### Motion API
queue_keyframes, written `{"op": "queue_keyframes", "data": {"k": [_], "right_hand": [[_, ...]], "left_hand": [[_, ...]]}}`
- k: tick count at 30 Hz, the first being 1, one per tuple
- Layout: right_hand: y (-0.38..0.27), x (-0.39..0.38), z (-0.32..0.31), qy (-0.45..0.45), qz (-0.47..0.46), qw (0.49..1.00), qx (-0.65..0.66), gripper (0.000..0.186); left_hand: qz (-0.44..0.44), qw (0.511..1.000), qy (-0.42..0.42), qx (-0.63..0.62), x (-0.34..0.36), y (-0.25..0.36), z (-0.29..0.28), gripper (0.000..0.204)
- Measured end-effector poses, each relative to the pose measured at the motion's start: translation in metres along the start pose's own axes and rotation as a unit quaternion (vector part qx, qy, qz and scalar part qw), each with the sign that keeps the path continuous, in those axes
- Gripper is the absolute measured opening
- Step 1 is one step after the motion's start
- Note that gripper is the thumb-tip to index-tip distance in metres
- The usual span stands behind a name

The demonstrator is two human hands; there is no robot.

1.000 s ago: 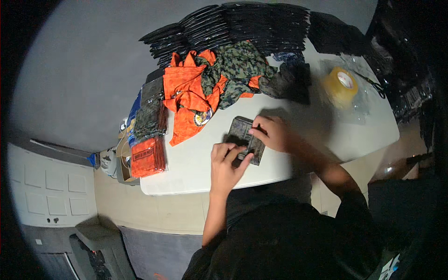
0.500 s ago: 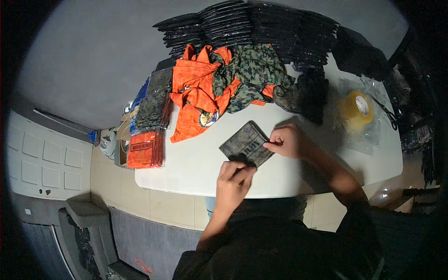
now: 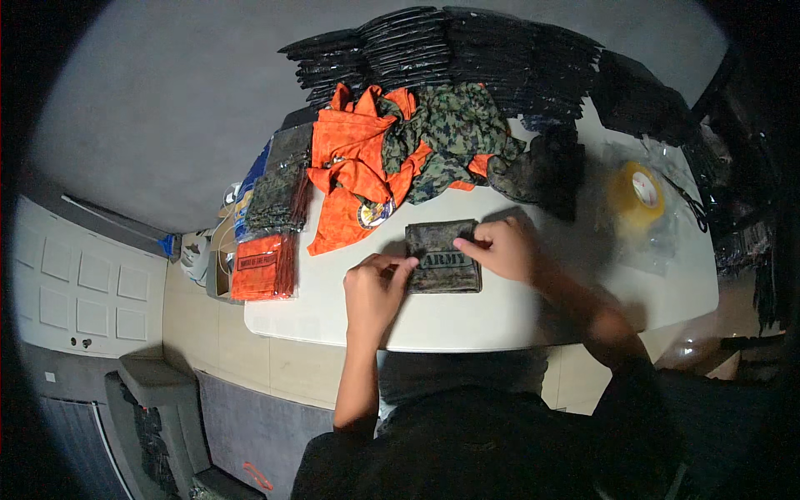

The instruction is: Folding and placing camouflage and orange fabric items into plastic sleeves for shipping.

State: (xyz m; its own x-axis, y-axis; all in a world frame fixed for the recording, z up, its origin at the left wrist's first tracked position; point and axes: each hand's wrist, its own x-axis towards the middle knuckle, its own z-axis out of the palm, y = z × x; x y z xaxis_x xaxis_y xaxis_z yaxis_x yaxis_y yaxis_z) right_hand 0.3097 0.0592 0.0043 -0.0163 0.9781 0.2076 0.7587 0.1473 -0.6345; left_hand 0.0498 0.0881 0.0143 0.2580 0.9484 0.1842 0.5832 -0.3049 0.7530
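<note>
A folded square of dark camouflage cloth (image 3: 442, 279) with a printed band lies on the white table (image 3: 317, 312). My left hand (image 3: 374, 296) pinches its left edge, thumb and fingers together. My right hand (image 3: 502, 252) grips its upper right edge between thumb and bent forefinger. Just beyond lie loose orange garments (image 3: 350, 142) heaped with green camouflage garments (image 3: 450, 117). To the left are bagged orange cloths (image 3: 258, 283) and a pile of bagged camouflage cloths (image 3: 275, 200).
Black packets (image 3: 400, 50) are stacked along the far edge. A tape roll (image 3: 637, 208), clear bags and black scissors (image 3: 696, 215) are at the right end. A cardboard box (image 3: 223, 275), a white door (image 3: 92, 296) and a grey seat (image 3: 167, 408) are to the left.
The folded cloth has turned from slanted to square with the table edge. My left hand has moved leftward to its left side; my right hand still grips the right part.
</note>
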Motion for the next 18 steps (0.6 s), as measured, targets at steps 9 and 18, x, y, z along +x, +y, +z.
{"op": "queue_keyframes", "data": {"k": [9, 18], "right_hand": [[0.009, -0.008, 0.004, 0.02, -0.041, 0.999, 0.028, 0.031], [0.011, -0.007, 0.001, 0.013, -0.028, 0.999, 0.045, 0.039]], "left_hand": [[0.052, 0.995, -0.032, -0.083, -0.022, 0.032, -0.024, 0.022], [0.072, 0.931, -0.254, -0.251, -0.053, 0.078, -0.086, 0.014]]}}
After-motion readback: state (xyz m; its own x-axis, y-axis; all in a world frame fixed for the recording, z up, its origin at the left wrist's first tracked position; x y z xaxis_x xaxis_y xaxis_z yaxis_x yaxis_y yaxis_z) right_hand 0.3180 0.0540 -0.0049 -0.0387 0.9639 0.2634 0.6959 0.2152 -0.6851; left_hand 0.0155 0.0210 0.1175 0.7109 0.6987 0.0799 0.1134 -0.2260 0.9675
